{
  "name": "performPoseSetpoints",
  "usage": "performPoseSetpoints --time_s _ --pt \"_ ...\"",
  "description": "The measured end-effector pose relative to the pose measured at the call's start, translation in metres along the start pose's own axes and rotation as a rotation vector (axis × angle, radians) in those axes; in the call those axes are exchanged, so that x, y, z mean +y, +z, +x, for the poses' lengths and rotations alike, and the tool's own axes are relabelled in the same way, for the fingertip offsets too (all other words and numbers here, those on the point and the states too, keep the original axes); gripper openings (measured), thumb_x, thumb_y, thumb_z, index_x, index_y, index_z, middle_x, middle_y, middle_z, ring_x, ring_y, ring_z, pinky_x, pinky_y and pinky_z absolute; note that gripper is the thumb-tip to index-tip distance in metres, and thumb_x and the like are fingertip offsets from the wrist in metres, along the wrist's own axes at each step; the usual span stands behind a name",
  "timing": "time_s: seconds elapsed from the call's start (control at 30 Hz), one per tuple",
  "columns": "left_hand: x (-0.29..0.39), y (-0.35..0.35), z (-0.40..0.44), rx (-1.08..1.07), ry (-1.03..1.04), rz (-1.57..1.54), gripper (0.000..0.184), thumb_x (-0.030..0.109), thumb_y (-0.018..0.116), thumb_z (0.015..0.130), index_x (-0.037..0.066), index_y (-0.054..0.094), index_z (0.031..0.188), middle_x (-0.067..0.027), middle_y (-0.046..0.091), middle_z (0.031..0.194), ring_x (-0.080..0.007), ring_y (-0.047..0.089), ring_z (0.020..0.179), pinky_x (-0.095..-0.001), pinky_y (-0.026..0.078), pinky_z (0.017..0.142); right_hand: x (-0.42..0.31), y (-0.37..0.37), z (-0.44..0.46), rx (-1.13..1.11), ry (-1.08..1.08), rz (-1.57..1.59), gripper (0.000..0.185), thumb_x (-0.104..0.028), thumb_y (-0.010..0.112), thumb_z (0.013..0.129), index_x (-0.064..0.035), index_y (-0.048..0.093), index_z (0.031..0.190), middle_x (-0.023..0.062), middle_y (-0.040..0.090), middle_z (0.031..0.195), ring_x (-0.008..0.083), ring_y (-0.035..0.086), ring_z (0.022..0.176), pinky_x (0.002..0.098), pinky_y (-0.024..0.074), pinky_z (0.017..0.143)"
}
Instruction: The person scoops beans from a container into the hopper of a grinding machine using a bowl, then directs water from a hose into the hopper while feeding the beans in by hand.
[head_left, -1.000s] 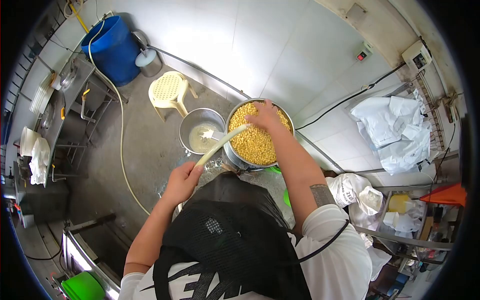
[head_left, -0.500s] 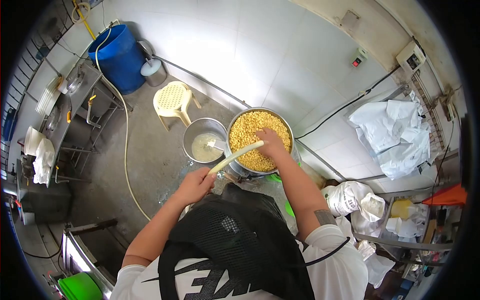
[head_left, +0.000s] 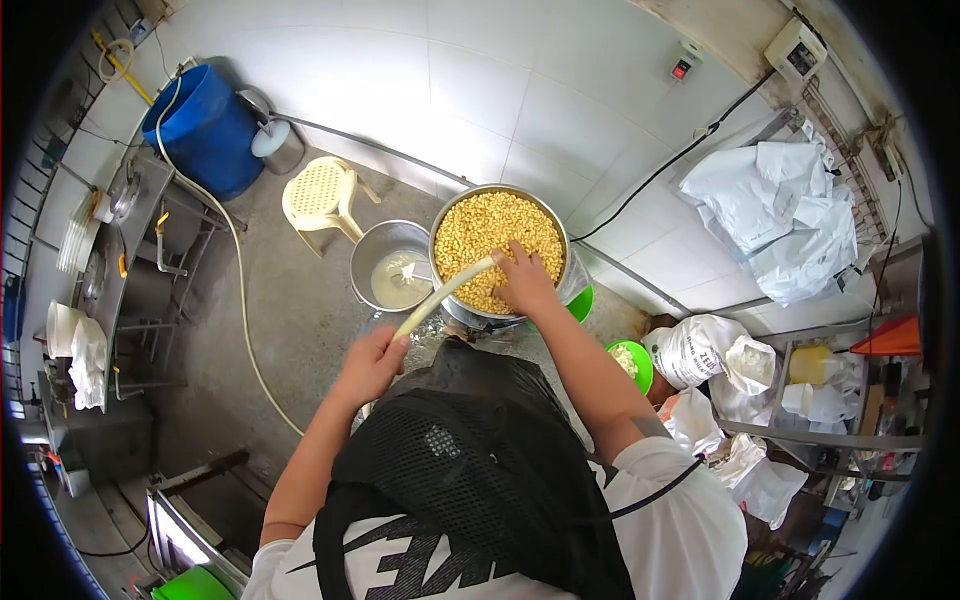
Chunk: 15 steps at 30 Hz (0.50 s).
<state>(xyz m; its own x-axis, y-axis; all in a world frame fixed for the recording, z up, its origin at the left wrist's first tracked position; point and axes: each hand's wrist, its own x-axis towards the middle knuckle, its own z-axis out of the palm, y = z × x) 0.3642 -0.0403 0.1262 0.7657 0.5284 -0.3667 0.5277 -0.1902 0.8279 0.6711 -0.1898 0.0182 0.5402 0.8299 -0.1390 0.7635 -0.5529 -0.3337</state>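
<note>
Pale hose gripped by left fingers, end over yellow kernels, right fingers spread on them

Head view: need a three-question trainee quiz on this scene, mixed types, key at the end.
1. True or false: the left hand is empty.
2. The right hand is over: (a) the blue barrel, (b) the yellow kernels, (c) the hanging plastic bags.
3. Fill in: the smaller pot stands between the large pot and the ____.

Key: 1. False, it grips a pale hose. 2. (b). 3. Stool.
</note>
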Motion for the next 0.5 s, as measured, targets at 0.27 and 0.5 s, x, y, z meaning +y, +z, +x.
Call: performPoseSetpoints --time_s 0.27,0.5 --pt "-0.016 0.0 0.004 0.051 0.004 -0.076 0.035 0.035 0.057 0.108 0.004 0.065 0.095 -0.0037 0.062 0.07 -0.0127 0.058 0.065 -0.0335 0.048 0.062 0.008 0.019 0.079 0.071 0.045 0.28 0.057 -0.027 0.073 0.09 -0.0167 0.059 0.145 0.0201 0.05 0.153 0.0489 0.048 0.138 0.0545 0.0494 0.109" --pt "-0.004 -0.018 -0.011 0.145 -0.069 -0.081 0.034 0.035 0.057 0.108 0.004 0.065 0.096 -0.0038 0.061 0.07 -0.014 0.059 0.065 -0.035 0.049 0.064 0.01 -0.033 0.12 -0.068 0.15 -0.002 0.08 -0.054 0.075 0.087 -0.0188 0.051 0.155 0.0217 0.044 0.16 0.0496 0.042 0.145 0.0546 0.0398 0.118"
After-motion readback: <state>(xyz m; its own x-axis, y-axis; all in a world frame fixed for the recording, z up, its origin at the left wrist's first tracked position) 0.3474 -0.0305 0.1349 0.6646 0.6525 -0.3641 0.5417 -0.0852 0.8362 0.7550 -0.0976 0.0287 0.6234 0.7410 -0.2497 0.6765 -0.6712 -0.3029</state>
